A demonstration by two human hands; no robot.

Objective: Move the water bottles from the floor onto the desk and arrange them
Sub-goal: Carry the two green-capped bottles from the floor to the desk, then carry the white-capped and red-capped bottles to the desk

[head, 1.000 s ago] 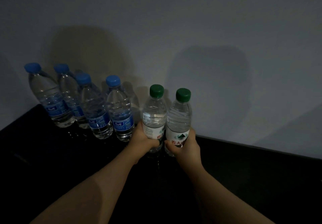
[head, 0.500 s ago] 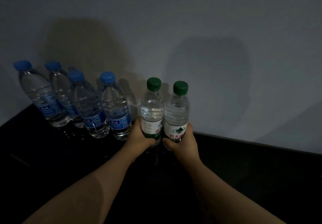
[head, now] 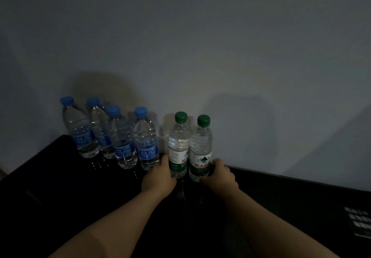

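Two green-capped water bottles stand upright side by side on the dark desk (head: pixel 60 187), close to the wall. My left hand (head: pixel 158 177) grips the lower part of the left green-capped bottle (head: pixel 178 137). My right hand (head: pixel 219 177) grips the base of the right green-capped bottle (head: pixel 200 143). To their left stand several blue-capped bottles (head: pixel 145 137) in a loose row, the nearest just beside my left hand.
A pale wall (head: pixel 220 47) rises right behind the bottles. A keyboard corner (head: pixel 359 223) shows at the desk's right edge. The room is dim and the desk surface is very dark.
The view has shifted, so the bottles sit further right and lower in frame. Both hands have slid lower on the green-capped bottles, which stay together on the desk.
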